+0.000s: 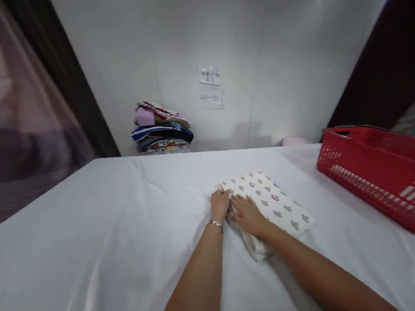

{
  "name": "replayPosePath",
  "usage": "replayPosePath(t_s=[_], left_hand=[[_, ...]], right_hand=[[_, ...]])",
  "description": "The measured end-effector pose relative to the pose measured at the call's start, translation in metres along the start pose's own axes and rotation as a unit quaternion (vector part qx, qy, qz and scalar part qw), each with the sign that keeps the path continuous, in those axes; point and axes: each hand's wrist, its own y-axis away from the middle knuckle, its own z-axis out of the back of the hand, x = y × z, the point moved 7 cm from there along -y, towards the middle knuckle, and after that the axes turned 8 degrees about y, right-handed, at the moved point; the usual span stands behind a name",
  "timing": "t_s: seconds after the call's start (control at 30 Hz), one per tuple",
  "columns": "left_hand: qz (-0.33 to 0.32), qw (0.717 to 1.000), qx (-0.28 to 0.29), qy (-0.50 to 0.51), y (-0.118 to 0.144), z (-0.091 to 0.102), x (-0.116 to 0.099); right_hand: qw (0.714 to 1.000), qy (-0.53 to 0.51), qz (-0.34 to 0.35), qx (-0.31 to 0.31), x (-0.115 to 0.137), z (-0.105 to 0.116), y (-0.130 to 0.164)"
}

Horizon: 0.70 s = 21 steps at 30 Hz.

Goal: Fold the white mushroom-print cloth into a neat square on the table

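A folded white cloth [278, 206] printed with grey heart shapes lies on the white-covered table [92, 239], a little right of the middle. My left hand [219, 204], with a bracelet at the wrist, grips the cloth's near-left corner with curled fingers. My right hand [247, 215] lies flat on the cloth's left edge, fingers spread and pressing down. The two hands touch each other.
A red plastic basket [379, 172] stands at the table's right edge. A stack of folded colourful cloths [161, 128] sits at the back against the white wall, under two paper notes [210, 86]. A pinkish curtain [15, 107] hangs at the left.
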Motion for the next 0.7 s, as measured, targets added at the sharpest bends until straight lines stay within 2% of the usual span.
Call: replayPosePath(t_s=[0.17,0.4,0.53,0.6,0.7], left_hand=[[-0.019,0.999,0.018,-0.021,-0.005,0.0,-0.001],[-0.032,0.999,0.002,-0.036,-0.008,0.0,-0.001],[-0.033,0.998,-0.004,-0.05,-0.008,-0.001,-0.003],[-0.022,0.998,-0.011,-0.052,-0.007,0.001,-0.004],[0.006,0.999,-0.024,-0.028,-0.001,0.005,-0.005]], right_hand=[[1.0,-0.017,0.005,0.002,0.014,0.004,0.037],[0.996,0.068,0.055,-0.014,0.032,-0.015,0.11],[0.992,0.064,0.103,-0.043,0.037,-0.005,0.14],[0.99,0.045,0.093,-0.099,0.021,0.012,0.148],[0.976,-0.004,-0.027,-0.216,-0.042,0.046,0.154]])
